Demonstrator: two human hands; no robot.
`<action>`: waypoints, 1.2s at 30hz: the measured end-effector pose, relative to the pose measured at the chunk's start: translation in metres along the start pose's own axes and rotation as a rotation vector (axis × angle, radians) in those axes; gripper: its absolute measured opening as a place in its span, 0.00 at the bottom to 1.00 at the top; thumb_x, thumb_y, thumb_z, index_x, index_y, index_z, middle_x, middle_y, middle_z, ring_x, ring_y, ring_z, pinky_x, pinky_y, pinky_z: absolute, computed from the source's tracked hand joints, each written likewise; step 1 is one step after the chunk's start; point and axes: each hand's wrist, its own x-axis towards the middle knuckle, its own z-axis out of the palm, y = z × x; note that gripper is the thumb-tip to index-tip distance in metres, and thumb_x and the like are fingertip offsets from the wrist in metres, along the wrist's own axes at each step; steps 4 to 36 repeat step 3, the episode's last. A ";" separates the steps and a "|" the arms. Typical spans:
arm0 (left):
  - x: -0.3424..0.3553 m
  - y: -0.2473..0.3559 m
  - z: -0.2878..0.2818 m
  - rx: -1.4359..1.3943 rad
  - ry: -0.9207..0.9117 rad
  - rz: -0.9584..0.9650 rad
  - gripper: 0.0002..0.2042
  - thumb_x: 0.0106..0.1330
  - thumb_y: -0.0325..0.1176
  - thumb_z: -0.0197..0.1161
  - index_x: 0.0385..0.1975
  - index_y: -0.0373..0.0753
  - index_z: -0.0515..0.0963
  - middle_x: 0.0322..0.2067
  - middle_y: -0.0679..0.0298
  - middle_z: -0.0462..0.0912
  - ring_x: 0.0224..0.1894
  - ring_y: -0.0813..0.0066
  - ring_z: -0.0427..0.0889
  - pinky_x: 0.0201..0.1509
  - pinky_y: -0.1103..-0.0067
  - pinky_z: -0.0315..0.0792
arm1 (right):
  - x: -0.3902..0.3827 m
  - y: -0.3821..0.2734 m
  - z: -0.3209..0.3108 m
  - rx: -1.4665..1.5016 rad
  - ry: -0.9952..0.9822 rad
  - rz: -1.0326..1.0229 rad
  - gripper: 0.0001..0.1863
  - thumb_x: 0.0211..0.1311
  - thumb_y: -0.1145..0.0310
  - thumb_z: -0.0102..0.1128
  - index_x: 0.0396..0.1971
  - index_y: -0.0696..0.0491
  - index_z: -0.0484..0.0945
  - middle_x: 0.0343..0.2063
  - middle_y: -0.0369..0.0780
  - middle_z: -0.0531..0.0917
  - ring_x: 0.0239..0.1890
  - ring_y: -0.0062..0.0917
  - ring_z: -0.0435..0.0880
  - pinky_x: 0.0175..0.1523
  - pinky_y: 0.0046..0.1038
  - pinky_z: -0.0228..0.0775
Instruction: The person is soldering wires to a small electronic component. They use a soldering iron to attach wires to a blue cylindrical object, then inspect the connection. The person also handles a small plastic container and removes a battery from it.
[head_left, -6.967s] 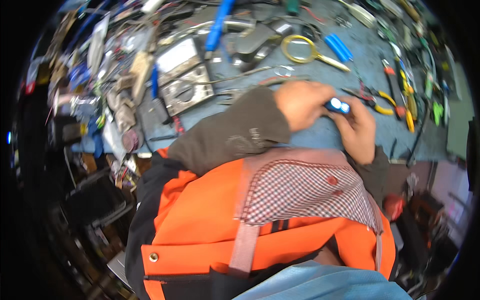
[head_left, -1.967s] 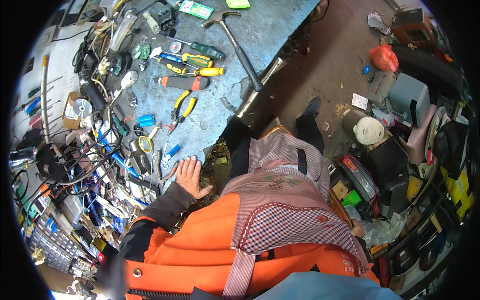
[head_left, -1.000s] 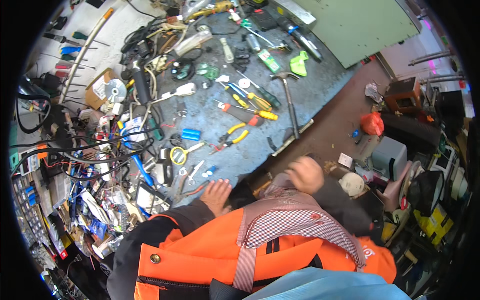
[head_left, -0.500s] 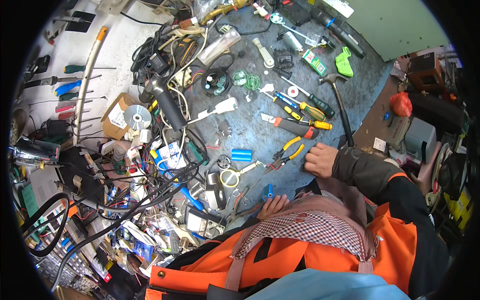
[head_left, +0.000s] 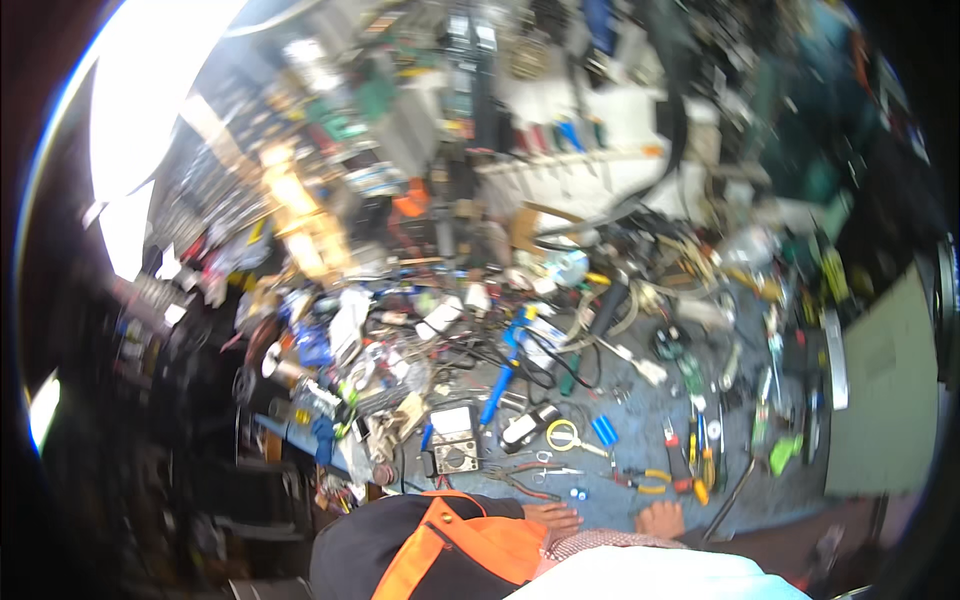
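Note:
My left hand (head_left: 555,517) rests at the front edge of the bench, fingers stretched out and holding nothing. Just ahead of it stands a small blue cylindrical battery cell (head_left: 579,494), apart from the fingers. To its right my right hand (head_left: 660,519) lies on the edge with its fingers curled in; I see nothing in them, though the picture is blurred. Nearest to this hand are yellow-handled pliers (head_left: 655,483). A pair of blue cells (head_left: 604,431) lies farther in, beside a yellow-rimmed magnifying glass (head_left: 563,435). Red-handled pliers (head_left: 528,486) lie ahead of my left hand.
An analog multimeter (head_left: 455,442) sits left of the pliers. Toward the right are a utility knife (head_left: 676,456), screwdrivers, a hammer (head_left: 731,497) and a bright green object (head_left: 786,454). Tangled cables and heaped parts crowd the back and left. A pale green panel (head_left: 885,390) bounds the right.
My view has swung to the left and up, bringing the cluttered left side and a bright light into sight, with blur. Both hands still rest at the bench edge.

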 end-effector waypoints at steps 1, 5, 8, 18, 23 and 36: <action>0.006 0.003 0.003 -0.015 -0.001 -0.051 0.21 0.74 0.47 0.62 0.61 0.42 0.83 0.61 0.57 0.86 0.61 0.58 0.85 0.65 0.55 0.78 | -0.001 0.005 0.000 0.015 0.011 -0.017 0.11 0.54 0.61 0.70 0.26 0.48 0.75 0.30 0.42 0.74 0.36 0.42 0.76 0.41 0.49 0.64; 0.014 0.016 0.003 -0.018 -0.026 -0.148 0.21 0.74 0.47 0.63 0.60 0.42 0.83 0.60 0.57 0.86 0.60 0.58 0.85 0.64 0.55 0.78 | -0.003 0.015 0.008 -0.021 0.006 -0.083 0.12 0.53 0.60 0.71 0.25 0.47 0.75 0.30 0.41 0.74 0.35 0.42 0.76 0.40 0.49 0.63; 0.014 0.016 0.003 -0.018 -0.026 -0.148 0.21 0.74 0.47 0.63 0.60 0.42 0.83 0.60 0.57 0.86 0.60 0.58 0.85 0.64 0.55 0.78 | -0.003 0.015 0.008 -0.021 0.006 -0.083 0.12 0.53 0.60 0.71 0.25 0.47 0.75 0.30 0.41 0.74 0.35 0.42 0.76 0.40 0.49 0.63; 0.014 0.016 0.003 -0.018 -0.026 -0.148 0.21 0.74 0.47 0.63 0.60 0.42 0.83 0.60 0.57 0.86 0.60 0.58 0.85 0.64 0.55 0.78 | -0.003 0.015 0.008 -0.021 0.006 -0.083 0.12 0.53 0.60 0.71 0.25 0.47 0.75 0.30 0.41 0.74 0.35 0.42 0.76 0.40 0.49 0.63; 0.014 0.016 0.003 -0.018 -0.026 -0.148 0.21 0.74 0.47 0.63 0.60 0.42 0.83 0.60 0.57 0.86 0.60 0.58 0.85 0.64 0.55 0.78 | -0.003 0.015 0.008 -0.021 0.006 -0.083 0.12 0.53 0.60 0.71 0.25 0.47 0.75 0.30 0.41 0.74 0.35 0.42 0.76 0.40 0.49 0.63; 0.014 0.016 0.003 -0.018 -0.026 -0.148 0.21 0.74 0.47 0.63 0.60 0.42 0.83 0.60 0.57 0.86 0.60 0.58 0.85 0.64 0.55 0.78 | -0.003 0.015 0.008 -0.021 0.006 -0.083 0.12 0.53 0.60 0.71 0.25 0.47 0.75 0.30 0.41 0.74 0.35 0.42 0.76 0.40 0.49 0.63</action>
